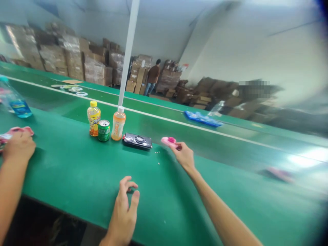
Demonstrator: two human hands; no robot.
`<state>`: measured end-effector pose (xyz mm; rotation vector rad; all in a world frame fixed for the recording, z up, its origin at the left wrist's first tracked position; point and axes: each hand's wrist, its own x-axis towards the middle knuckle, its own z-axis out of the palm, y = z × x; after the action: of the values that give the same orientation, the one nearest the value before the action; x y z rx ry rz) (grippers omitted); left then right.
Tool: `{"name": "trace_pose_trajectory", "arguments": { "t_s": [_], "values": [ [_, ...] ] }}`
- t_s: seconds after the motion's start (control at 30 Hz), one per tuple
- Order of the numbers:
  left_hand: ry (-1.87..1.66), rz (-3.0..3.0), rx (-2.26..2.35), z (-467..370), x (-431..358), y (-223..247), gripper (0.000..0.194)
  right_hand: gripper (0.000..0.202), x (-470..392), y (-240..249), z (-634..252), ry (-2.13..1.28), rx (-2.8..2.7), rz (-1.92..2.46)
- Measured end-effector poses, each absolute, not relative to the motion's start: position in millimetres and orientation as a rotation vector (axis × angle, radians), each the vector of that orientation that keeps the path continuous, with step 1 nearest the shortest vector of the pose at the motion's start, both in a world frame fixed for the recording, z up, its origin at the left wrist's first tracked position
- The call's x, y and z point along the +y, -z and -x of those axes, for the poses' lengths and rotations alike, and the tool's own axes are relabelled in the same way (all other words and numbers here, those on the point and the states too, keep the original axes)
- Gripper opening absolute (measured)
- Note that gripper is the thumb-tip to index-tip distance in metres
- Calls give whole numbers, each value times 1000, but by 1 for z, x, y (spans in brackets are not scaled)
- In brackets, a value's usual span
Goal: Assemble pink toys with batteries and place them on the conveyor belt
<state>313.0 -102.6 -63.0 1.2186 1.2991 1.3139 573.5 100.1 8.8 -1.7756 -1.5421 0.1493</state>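
My right hand reaches out over the far side of the green work surface. Its thumb and fingers pinch a small light-pink piece with a darker pink round part; its exact kind I cannot make out. Close to the front edge, my left hand hovers with loosely curled fingers apart and nothing in them. Between the hands and the bottles lies a dark phone-like case with a ring on its back. A few tiny pale bits are scattered near it.
A yellow-capped bottle, a green can and an orange drink bottle stand together. At left, another person's hand holds something pink near a blue-liquid bottle. Beyond are a blue tray, a white pole and stacked cartons.
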Motion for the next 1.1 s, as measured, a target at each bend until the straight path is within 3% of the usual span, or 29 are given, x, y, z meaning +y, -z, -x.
{"name": "trace_pose_trajectory", "arguments": {
  "t_s": [0.13,0.2,0.33,0.4,0.5,0.57,0.63,0.8,0.93,1.1],
  "values": [
    [-1305,-1423,1351,-315,-98,63,31,42,156,-2,-611,-43,-1407,1926],
    [-1364,-1489,1389,-320,-96,63,30,51,164,2,-617,-42,-1415,1945],
    [-1461,-1543,1494,-334,-86,76,25,104,166,12,-618,36,-1522,1843],
    [-1479,-1546,1557,-339,-80,88,19,117,160,21,-617,133,-1600,1703],
    [-1414,-1593,1579,-342,-72,104,4,87,146,39,-614,272,-1765,1336],
    [-1383,-1594,1596,-339,-71,106,11,60,133,46,-611,290,-1800,1163],
    [-1351,-1612,1589,-335,-76,99,12,48,118,46,-607,158,-1820,1173],
    [-1300,-1713,1514,-324,-101,65,17,41,95,37,-587,-196,-2038,1288],
    [-1247,-1748,1467,-321,-105,57,22,41,110,43,-580,-228,-2086,1392],
    [-1186,-1748,1503,-321,-107,57,25,26,126,41,-576,-286,-2146,1426]
  ]
}}
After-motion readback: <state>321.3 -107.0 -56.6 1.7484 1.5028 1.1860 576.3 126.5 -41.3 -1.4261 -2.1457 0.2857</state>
